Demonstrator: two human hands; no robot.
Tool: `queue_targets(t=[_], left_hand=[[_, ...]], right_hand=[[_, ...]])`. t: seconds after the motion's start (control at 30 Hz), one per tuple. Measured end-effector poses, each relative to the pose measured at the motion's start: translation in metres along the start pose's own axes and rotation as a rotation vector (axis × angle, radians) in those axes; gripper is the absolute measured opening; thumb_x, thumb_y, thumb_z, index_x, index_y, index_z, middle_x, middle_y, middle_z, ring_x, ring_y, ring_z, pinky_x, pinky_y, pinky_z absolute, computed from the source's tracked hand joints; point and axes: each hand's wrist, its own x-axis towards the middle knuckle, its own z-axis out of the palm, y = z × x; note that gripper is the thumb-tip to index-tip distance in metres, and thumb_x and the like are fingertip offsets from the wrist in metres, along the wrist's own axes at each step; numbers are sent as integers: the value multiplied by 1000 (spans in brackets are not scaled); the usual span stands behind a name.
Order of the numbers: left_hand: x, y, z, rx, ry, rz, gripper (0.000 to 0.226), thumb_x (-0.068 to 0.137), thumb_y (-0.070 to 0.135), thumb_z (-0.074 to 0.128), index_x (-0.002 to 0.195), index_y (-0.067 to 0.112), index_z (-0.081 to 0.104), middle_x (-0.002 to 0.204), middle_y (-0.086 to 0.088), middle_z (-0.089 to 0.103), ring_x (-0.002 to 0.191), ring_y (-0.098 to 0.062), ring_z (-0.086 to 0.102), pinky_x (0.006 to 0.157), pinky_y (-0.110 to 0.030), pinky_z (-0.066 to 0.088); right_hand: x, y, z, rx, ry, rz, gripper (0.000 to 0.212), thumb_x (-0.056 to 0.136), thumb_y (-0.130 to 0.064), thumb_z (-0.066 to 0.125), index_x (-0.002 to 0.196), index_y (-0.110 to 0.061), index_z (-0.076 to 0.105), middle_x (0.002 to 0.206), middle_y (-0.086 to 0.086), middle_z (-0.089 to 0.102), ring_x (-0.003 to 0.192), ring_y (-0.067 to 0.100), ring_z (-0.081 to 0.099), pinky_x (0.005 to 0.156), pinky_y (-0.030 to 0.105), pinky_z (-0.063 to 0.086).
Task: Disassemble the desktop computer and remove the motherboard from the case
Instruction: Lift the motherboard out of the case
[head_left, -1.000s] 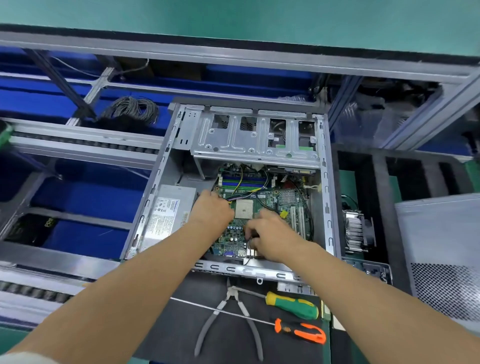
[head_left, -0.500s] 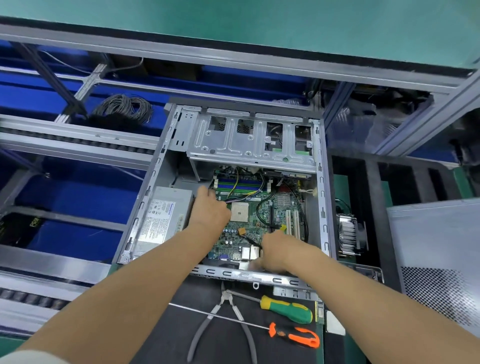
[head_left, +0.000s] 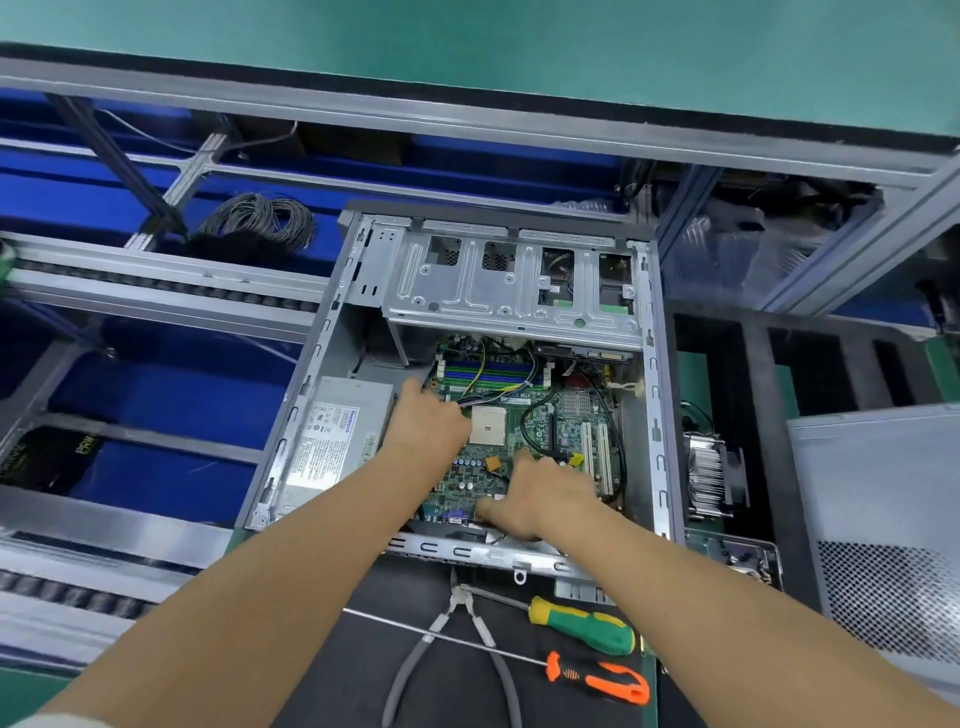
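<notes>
An open grey computer case (head_left: 657, 415) lies on its side on the bench. Inside is the green motherboard (head_left: 545, 431), with a bare CPU socket (head_left: 488, 426) and black and coloured cables over it. My left hand (head_left: 431, 421) lies at the board's left edge beside the socket, fingers curled down over the edge with the tips hidden. At the board's near edge, by the rear ports, my right hand (head_left: 535, 493) grips with curled fingers, thumb pointing left.
A power supply (head_left: 337, 436) fills the case's left side and a drive cage (head_left: 514, 291) its far end. In front lie pliers (head_left: 452, 639), a green screwdriver (head_left: 582, 623) and an orange one (head_left: 597, 678). A heatsink (head_left: 711, 467) and side panel (head_left: 883, 499) sit on the right.
My right hand has moved from the middle of the board back to its near edge and taken hold there. My left hand stays at the left edge.
</notes>
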Motion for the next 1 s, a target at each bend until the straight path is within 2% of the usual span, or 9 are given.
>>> queue_targets(t=[0.17,0.3,0.43,0.5,0.6,0.73,0.8,0.93,1.0], left_hand=[[-16,-7,-2,-56,98,43,29,86,8,63,112,20,60,108,-2,66,109,-26,55,89,-39,36],[-30,-12,1,-61,125,129,19,91,17,60,110,21,61,107,-1,66,107,-24,57,88,-37,35],[-40,-11,2,-50,142,118,25,90,17,61,115,20,59,112,-2,65,115,-27,52,92,-38,35],[-45,-11,4,-66,172,111,30,87,14,61,117,18,56,111,-3,66,112,-27,54,91,-37,37],[-50,-15,3,-129,214,139,29,87,16,62,114,15,55,105,-5,67,104,-27,58,84,-36,39],[-59,-23,-3,-237,234,154,26,86,30,66,105,18,54,96,-5,67,91,-26,61,67,-32,34],[-65,-25,-4,-254,243,149,25,86,32,67,103,18,55,92,-5,65,89,-26,61,65,-31,33],[-72,-23,-4,-305,240,92,23,87,16,59,108,16,49,94,-6,64,94,-26,57,70,-30,35],[-73,-16,-5,-286,239,36,37,82,4,59,114,13,44,97,-7,62,94,-27,56,72,-31,34]], right_hand=[[-2,1,-1,-5,58,-15,83,78,-76,40,138,-19,38,117,4,61,104,29,62,66,35,42],[1,2,-15,94,187,-18,70,81,-66,40,127,-15,47,110,9,62,100,32,61,67,35,41],[6,-1,-28,129,223,-12,67,81,-67,39,120,-16,54,103,8,62,94,31,60,65,34,40],[5,-1,-30,121,221,-1,68,79,-70,38,117,-17,56,92,4,58,86,29,57,63,33,38],[5,0,-38,114,223,15,67,77,-75,38,109,-19,58,71,-2,42,75,26,48,57,30,34],[8,-1,-54,91,226,18,63,72,-76,37,94,-20,57,71,-2,41,72,26,48,56,29,34],[9,1,-58,90,217,20,62,71,-76,37,94,-21,54,80,1,45,74,27,48,57,30,35],[10,1,-56,85,244,21,67,72,-74,36,104,-20,59,98,5,56,84,29,55,59,31,37],[10,-1,-50,98,247,15,71,74,-74,36,112,-19,60,104,7,60,93,30,59,64,33,40]])
